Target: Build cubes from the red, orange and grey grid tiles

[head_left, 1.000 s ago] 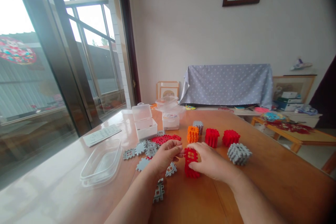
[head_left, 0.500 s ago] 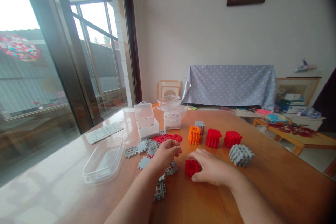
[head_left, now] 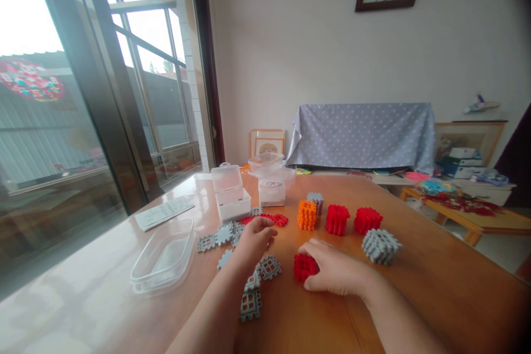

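My right hand grips a stack of red interlocking plastic squares, thumb on the near side and fingers over the far side. Over the loose pieces, my left hand is loosely curled, with no piece visible in it. Beneath and around it lie grey notched squares, some with window-like cutouts, and red notched squares. Beyond my right hand stand an orange stack, two more red stacks and a grey stack. Another grey stack is partly behind the orange one.
A clear shallow tub sits at the left of the wooden table, near a printed sheet. Farther back are an open clear box with its lid raised and another box under clear containers. A window stands at left.
My left hand has drawn slightly left, away from the red stack. My right hand keeps hold of that stack, nearly still. The view has shifted slightly.
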`<state>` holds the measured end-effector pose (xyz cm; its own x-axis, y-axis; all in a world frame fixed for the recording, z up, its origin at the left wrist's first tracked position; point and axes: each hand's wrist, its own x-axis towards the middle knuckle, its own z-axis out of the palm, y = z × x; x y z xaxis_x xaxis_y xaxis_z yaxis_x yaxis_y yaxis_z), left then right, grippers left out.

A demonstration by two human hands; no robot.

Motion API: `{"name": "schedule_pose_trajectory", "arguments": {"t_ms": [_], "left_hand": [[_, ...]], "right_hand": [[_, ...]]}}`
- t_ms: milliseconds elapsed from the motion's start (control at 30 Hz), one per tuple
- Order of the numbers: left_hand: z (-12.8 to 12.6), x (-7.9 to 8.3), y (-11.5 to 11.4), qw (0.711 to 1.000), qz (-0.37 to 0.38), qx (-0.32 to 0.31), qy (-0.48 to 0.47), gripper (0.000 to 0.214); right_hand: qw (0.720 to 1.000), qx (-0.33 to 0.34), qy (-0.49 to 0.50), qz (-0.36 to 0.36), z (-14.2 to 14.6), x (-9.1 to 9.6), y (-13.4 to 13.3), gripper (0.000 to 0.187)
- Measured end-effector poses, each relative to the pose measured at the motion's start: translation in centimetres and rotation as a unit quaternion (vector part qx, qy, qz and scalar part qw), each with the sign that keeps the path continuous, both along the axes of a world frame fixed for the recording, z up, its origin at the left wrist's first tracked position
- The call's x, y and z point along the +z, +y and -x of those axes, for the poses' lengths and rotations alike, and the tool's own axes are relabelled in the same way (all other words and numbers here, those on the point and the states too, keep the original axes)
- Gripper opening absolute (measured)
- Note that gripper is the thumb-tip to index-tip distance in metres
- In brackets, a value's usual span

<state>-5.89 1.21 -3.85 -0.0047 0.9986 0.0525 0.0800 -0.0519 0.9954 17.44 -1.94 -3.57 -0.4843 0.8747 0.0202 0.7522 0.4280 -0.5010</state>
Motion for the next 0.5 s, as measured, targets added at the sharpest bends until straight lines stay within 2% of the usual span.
{"name": "schedule_pose_trajectory", "arguments": {"t_ms": [100, 200, 267, 333, 433, 500], "left_hand": [[1.5, -0.6, 1.3, 0.986, -0.062, 0.122, 0.090, 0.014], [2.5, -1.0, 1.7, 0.947, -0.107, 0.173, 0.249, 0.016], [2.6, -1.2, 1.4, 0.912, -0.113, 0.167, 0.358, 0.023], [2.3, -1.1, 0.9, 0.882, -0.123, 0.135, 0.435, 0.030], [1.9, -0.9, 0.1, 0.854, -0.144, 0.082, 0.492, 0.025], [1.9, -0.6, -0.1, 0.841, -0.130, 0.073, 0.520, 0.019]], "right_hand": [[1.000, -0.007, 0.030, 0.006, -0.5, 0.0, 0.3, 0.060], [0.995, -0.030, 0.092, -0.004, -0.6, 0.0, 0.8, 0.053], [0.991, -0.052, 0.121, -0.021, -0.3, 0.0, 1.0, 0.043], [0.989, -0.066, 0.129, -0.042, 0.0, -0.1, 1.2, 0.036], [0.986, -0.069, 0.136, -0.072, 0.6, -0.2, 1.3, 0.033], [0.984, -0.071, 0.140, -0.081, 0.8, -0.3, 1.4, 0.033]]}}
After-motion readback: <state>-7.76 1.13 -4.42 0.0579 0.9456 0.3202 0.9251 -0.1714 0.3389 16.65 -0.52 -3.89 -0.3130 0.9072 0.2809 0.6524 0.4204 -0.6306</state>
